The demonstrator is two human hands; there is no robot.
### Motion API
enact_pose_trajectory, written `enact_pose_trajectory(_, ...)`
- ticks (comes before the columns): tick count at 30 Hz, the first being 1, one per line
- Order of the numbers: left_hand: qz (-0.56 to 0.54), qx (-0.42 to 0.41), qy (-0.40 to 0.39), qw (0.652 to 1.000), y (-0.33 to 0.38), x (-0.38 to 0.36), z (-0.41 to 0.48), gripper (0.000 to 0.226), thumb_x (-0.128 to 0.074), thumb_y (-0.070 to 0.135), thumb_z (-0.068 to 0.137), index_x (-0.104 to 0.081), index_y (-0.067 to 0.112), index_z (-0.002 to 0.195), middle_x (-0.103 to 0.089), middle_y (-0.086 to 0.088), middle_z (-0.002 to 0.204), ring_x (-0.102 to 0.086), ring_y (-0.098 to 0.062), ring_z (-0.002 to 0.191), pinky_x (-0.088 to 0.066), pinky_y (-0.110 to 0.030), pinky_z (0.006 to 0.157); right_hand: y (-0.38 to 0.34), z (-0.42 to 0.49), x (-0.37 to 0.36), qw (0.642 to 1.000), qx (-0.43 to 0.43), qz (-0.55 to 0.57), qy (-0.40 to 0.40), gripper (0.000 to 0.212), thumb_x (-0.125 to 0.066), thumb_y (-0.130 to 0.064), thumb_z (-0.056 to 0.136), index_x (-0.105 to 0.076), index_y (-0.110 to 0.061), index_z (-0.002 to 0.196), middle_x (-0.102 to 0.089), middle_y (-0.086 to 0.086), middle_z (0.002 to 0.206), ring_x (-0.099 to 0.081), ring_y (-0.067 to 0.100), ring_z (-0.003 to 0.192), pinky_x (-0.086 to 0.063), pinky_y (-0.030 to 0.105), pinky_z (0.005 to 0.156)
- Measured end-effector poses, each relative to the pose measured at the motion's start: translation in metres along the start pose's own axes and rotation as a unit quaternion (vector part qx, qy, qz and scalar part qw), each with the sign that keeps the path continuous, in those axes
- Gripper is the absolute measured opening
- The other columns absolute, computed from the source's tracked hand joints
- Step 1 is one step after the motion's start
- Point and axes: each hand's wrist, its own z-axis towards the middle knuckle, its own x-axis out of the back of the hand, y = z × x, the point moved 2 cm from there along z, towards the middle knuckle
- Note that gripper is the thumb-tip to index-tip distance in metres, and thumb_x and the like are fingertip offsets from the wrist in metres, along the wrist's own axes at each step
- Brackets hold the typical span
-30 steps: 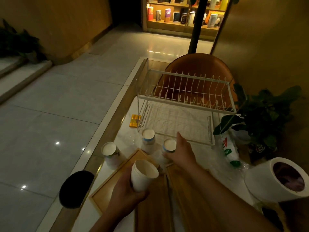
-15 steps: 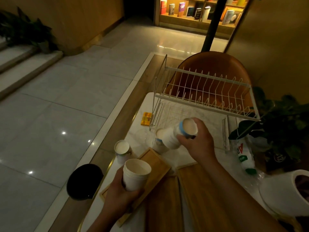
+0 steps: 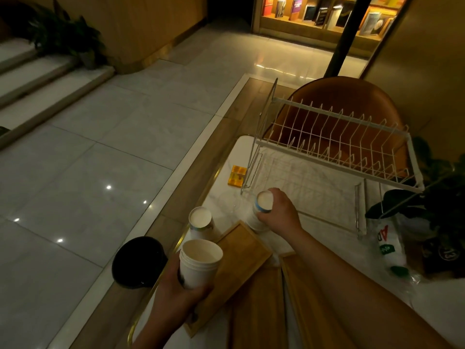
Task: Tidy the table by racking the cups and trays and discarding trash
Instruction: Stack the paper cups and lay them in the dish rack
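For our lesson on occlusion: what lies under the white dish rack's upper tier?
Under the white dish rack a pale lower shelf shows, with nothing standing on it. Through the wires, an orange chair sits behind. The right hand and its inverted cup cover the shelf's near-left corner.

The room was dim and warm-toned. Large pale glossy floor tiles (image 3: 100, 152) carried small bright reflections of ceiling lights. Pale steps (image 3: 45, 79) rose at the left, with a dark leafy plant (image 3: 65, 39) standing on them against a wooden wall (image 3: 151, 28). At the far end a lit bookshelf (image 3: 327, 13) displayed books facing outward, with a dark pole (image 3: 344, 34) in front of it. An orange-brown chair (image 3: 344, 104) stood behind the white desk (image 3: 226, 172), and another leafy plant (image 3: 437, 197) sat at the right.
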Motion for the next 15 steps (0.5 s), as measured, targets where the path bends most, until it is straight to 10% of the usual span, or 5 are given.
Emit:
enact_pose_trajectory(5, -0.017, 0.033, 0.014, 0.999, -0.005, 0.009, 0.003, 0.079, -0.093, 0.015, 0.062, -0.051, 0.058, 0.113, -0.071, 0.008, 0.106, -0.068, 0.0, 0.092, -0.056, -0.026, 0.073, 0.01, -0.002, -0.01, 0.998, -0.009, 0.067, 0.008, 0.07, -0.083, -0.036, 0.065, -0.043, -0.031, 0.122, -0.06, -0.002, 0.115, -0.06, 0.024, 0.103, -0.042, 0.028, 0.069)
enact_pose_trajectory(15, -0.025, 0.054, 0.046, 0.997, -0.009, 0.036, 0.002, 0.084, -0.093, 0.017, 0.063, -0.049, 0.044, 0.13, -0.068, 0.006, 0.11, -0.067, -0.007, 0.095, -0.057, -0.03, 0.074, 0.014, -0.021, 0.027, 0.987, -0.027, 0.099, 0.12, 0.073, -0.083, -0.047, 0.064, -0.046, -0.031, 0.125, -0.065, 0.001, 0.118, -0.063, 0.025, 0.103, -0.052, 0.035, 0.076)
